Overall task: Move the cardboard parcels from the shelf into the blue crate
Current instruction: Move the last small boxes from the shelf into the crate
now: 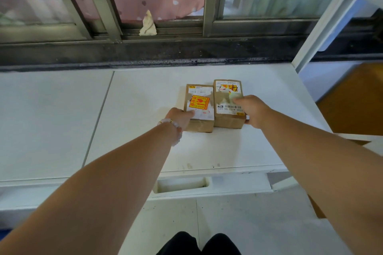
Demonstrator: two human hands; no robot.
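While the two cardboard parcels sat touching side by side on the white shelf point(145, 130) under the window, the person reached for both at once. The left hand point(179, 117) gripped the near left corner of the left parcel point(199, 107), thumb lying across its label. The right hand point(251, 109) clasped the right parcel point(228, 101) from its right side, fingers curled over the top and thumb at the lower corner. Both boxes looked small and stiff, probably light enough for one hand each, though the orange sticker on the left one suggested fragile contents. Their torn labels and taped faces might have been a little slick, so I judged a hold spanning the short sides, thumb against fingers, the safest. The blue crate was nowhere in sight from where the camera looked.
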